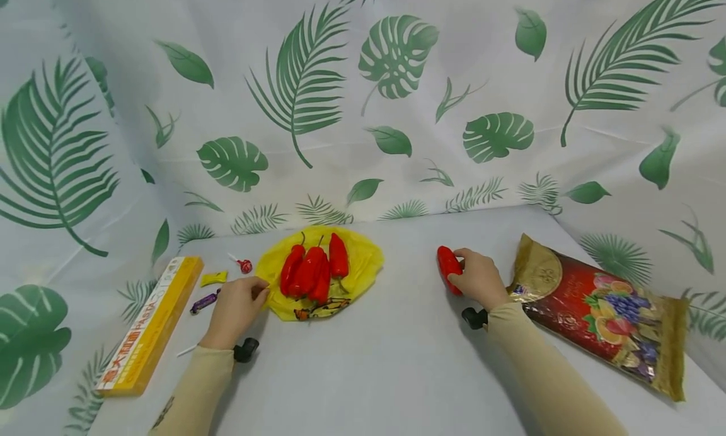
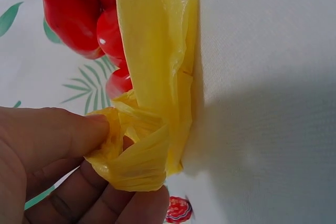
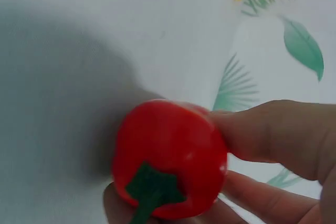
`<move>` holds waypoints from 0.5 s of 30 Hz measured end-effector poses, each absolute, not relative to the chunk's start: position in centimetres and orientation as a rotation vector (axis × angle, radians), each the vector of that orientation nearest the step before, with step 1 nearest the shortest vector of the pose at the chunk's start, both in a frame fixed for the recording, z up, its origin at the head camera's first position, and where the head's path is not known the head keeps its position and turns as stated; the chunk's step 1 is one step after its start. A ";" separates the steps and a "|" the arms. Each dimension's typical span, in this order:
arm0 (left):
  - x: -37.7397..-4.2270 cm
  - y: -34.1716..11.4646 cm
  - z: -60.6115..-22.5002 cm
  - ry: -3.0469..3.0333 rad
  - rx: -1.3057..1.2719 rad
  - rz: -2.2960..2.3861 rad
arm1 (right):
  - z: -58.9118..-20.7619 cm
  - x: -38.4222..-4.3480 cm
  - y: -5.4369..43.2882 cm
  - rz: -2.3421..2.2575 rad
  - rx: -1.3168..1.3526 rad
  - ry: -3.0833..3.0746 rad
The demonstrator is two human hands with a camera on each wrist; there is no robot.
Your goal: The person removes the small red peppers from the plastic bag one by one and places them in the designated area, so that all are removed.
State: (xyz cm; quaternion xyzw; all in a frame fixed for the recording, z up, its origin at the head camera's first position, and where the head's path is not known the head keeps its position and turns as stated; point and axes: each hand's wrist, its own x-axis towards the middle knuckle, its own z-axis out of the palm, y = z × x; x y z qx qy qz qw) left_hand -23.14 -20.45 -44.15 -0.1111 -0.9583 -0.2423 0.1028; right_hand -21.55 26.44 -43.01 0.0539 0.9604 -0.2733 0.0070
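My left hand (image 1: 236,310) pinches the left edge of a yellow plastic bag (image 1: 363,253) between thumb and fingers. In the left wrist view the gathered film (image 2: 139,161) is bunched under the thumb. Several red peppers (image 1: 309,269) lie on the spread bag, some with dark stems. Over to the right, my right hand (image 1: 481,277) grips a single red pepper (image 1: 446,263) by its side. Its green stem (image 3: 152,190) faces the right wrist camera, and thumb and fingers sit on opposite sides of the glossy body.
At the left lie a yellow pasta box (image 1: 155,329), a red lollipop (image 1: 245,266), a yellow wrapped sweet (image 1: 214,278) and a purple wrapped sweet (image 1: 203,302). A large red and gold packet (image 1: 601,310) rests right of my right hand. Leaf-patterned cloth (image 1: 397,140) rises behind the table.
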 end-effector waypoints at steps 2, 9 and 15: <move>-23.2 -20.6 -44.3 -2.828 -0.320 -0.714 | -43.0 -21.5 26.7 -0.821 0.184 3.000; -23.5 -20.7 -44.3 -2.823 -0.312 -0.729 | -42.6 -21.7 26.5 -0.775 0.242 2.952; -23.5 -20.8 -44.3 -2.838 -0.275 -0.740 | -42.4 -22.2 25.3 -0.707 0.204 3.100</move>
